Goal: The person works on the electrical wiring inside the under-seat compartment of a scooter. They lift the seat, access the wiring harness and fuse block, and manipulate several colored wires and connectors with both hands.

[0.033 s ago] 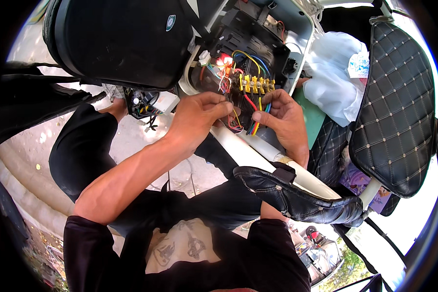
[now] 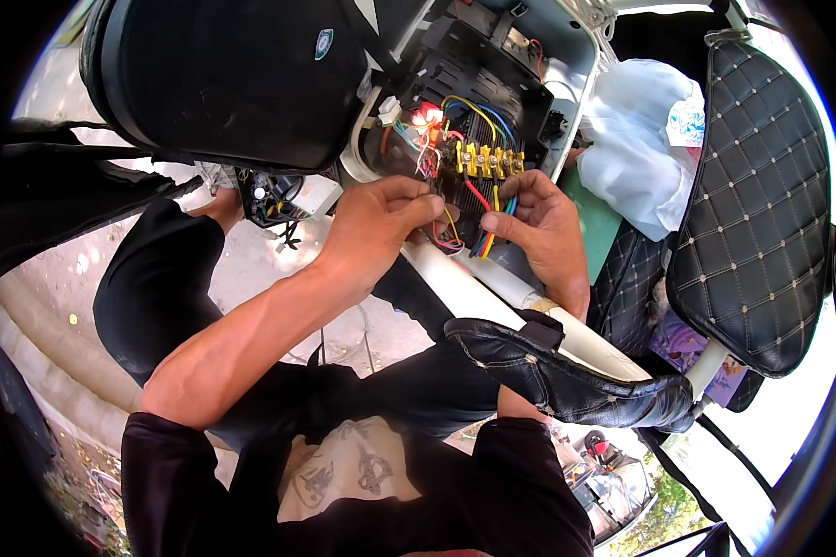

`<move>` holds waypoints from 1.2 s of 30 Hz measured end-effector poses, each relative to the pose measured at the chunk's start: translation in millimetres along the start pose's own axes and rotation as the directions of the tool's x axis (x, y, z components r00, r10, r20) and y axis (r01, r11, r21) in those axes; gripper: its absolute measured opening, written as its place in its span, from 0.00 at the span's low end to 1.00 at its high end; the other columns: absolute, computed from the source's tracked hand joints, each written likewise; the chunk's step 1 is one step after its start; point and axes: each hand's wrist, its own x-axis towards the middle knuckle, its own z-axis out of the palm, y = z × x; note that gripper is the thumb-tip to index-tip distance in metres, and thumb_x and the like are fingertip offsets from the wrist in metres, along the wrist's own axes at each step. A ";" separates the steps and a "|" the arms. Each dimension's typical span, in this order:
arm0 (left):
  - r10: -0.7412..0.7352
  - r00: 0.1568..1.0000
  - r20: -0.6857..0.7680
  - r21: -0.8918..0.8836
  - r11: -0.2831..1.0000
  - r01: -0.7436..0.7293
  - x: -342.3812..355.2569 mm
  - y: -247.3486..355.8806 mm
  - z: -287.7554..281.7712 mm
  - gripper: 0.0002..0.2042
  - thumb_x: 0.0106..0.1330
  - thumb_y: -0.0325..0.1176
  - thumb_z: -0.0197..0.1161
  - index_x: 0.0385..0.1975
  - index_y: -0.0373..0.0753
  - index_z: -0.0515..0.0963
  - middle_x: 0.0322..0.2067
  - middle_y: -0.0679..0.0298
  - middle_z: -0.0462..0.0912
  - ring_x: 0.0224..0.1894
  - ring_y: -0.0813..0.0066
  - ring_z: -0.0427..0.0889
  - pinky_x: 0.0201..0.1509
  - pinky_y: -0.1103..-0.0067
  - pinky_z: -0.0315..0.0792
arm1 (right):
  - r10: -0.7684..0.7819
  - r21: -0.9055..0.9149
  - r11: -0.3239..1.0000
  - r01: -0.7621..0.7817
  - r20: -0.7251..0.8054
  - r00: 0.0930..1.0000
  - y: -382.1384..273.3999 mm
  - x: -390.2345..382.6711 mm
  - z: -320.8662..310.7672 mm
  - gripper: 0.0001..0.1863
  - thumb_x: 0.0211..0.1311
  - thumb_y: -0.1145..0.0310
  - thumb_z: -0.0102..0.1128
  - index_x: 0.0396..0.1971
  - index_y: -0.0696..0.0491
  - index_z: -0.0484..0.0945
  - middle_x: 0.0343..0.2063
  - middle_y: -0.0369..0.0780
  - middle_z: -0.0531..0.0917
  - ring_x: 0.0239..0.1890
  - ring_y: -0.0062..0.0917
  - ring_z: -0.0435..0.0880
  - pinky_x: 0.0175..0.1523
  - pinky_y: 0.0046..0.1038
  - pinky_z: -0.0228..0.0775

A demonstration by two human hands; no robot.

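Observation:
My left hand [image 2: 381, 223] is closed in a pinch beside a bundle of thin coloured wires [image 2: 449, 243], which seem to run through its fingertips. To its right, my right hand [image 2: 543, 227] has thumb and fingers pressed around thick red, yellow and blue wires [image 2: 486, 243]. These thick wires come down from a yellow terminal block [image 2: 489, 161] with metal screws, just above the hands. Left of the block, a red connector [image 2: 426, 114] and a white plug [image 2: 390, 110] sit among loose wires. Part of the thin wires is hidden behind my left fingers.
The wiring lies in an open compartment [image 2: 574, 88] of a vehicle, with a cream frame tube [image 2: 474, 291] below. A black padded seat [image 2: 223, 79] is at upper left. A white plastic bag [image 2: 633, 144] and quilted backrest [image 2: 757, 204] are at right; a black lever cover [image 2: 567, 371] is nearer.

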 end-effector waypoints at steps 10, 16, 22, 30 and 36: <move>-0.003 1.000 -0.021 -0.149 0.989 0.000 -5.0 -0.2 6.0 0.13 0.74 0.30 0.65 0.53 0.31 0.78 0.45 0.55 0.89 0.45 0.73 0.88 0.52 0.78 0.81 | 0.029 -0.051 0.998 -0.030 -0.014 0.999 2.2 1.4 -3.6 0.23 0.55 0.78 0.79 0.47 0.59 0.76 0.38 0.38 0.85 0.39 0.17 0.84 0.46 0.21 0.79; -0.043 0.999 0.005 -0.139 0.989 0.044 -9.2 1.3 1.3 0.13 0.72 0.30 0.68 0.52 0.32 0.80 0.44 0.56 0.90 0.41 0.75 0.87 0.51 0.77 0.82 | 0.016 -0.054 0.998 -0.018 -0.042 0.999 2.4 -0.5 -1.6 0.23 0.54 0.78 0.80 0.47 0.59 0.75 0.38 0.38 0.85 0.38 0.18 0.84 0.45 0.21 0.78; -0.047 0.998 -0.051 -0.120 0.992 0.041 -8.5 -1.4 4.5 0.13 0.71 0.31 0.70 0.51 0.31 0.82 0.41 0.60 0.89 0.39 0.76 0.86 0.50 0.77 0.81 | 0.036 -0.087 0.996 -0.037 -0.019 0.999 2.5 1.9 -4.2 0.23 0.55 0.78 0.79 0.47 0.59 0.75 0.39 0.39 0.85 0.39 0.18 0.85 0.45 0.21 0.78; -0.056 0.997 -0.045 -0.110 0.993 0.051 -5.2 -5.7 0.7 0.10 0.74 0.30 0.65 0.49 0.31 0.82 0.39 0.60 0.88 0.38 0.76 0.86 0.49 0.77 0.82 | 0.035 -0.038 0.999 -0.036 -0.016 0.999 1.0 1.0 -2.2 0.23 0.54 0.79 0.79 0.47 0.58 0.75 0.39 0.39 0.86 0.39 0.18 0.85 0.45 0.21 0.78; -0.049 0.997 -0.058 -0.114 0.993 0.042 -6.0 -5.3 -1.0 0.09 0.76 0.28 0.62 0.50 0.31 0.80 0.42 0.58 0.89 0.38 0.75 0.87 0.50 0.76 0.84 | 0.023 -0.060 0.998 -0.024 -0.024 0.999 3.0 1.7 -3.0 0.23 0.55 0.79 0.79 0.46 0.58 0.75 0.38 0.37 0.85 0.38 0.17 0.84 0.44 0.20 0.78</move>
